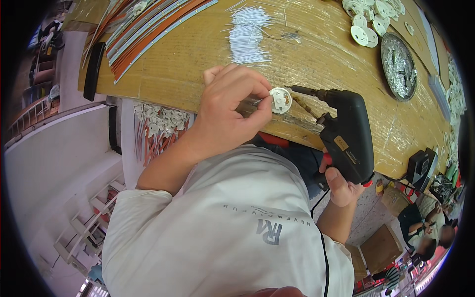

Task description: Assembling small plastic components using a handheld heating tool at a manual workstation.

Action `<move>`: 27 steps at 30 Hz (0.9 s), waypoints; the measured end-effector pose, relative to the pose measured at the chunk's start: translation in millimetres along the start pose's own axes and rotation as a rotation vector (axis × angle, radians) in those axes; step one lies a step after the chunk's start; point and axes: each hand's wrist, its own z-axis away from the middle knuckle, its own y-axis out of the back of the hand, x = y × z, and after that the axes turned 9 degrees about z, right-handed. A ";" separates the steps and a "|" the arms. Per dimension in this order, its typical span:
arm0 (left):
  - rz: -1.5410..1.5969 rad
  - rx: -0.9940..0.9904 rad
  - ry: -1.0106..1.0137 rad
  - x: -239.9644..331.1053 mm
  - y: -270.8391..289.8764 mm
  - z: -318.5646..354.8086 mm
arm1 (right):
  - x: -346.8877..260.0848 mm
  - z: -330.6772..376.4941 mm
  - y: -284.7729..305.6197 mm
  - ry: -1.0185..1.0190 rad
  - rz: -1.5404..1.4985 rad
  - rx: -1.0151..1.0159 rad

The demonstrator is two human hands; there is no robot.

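Left hand (232,106) pinching white disc (280,100) between thumb and fingertips, near front edge of bench (198,69); right hand (341,185) gripping black driver (346,136), bit lying almost level, tip just right of disc, pointing left at it; left hand nearer

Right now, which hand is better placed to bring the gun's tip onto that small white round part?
Right. The right hand grips the black soldering gun, its tip aimed at and near the white round part. The left hand is occupied pinching that part on the wooden bench.
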 end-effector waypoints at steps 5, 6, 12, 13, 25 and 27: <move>-0.007 -0.005 0.006 1.1 -0.9 0.2 | 4.9 1.4 2.1 0.005 -0.042 -0.013; -0.007 -0.008 0.009 1.2 0.3 0.2 | 10.3 5.2 6.5 0.006 -0.041 -0.011; -0.113 0.035 -0.004 9.1 3.0 4.0 | 18.2 15.1 12.2 -0.057 -0.091 -0.117; -0.112 0.032 -0.009 9.1 3.9 5.2 | 15.6 14.0 10.4 -0.059 -0.122 -0.138; -0.073 0.085 -0.130 2.9 -2.4 0.3 | -11.5 -5.6 -31.5 -0.090 -0.262 -0.202; -0.073 0.049 -0.164 3.9 -6.3 -5.2 | -15.2 -7.4 -31.8 -0.115 -0.282 -0.183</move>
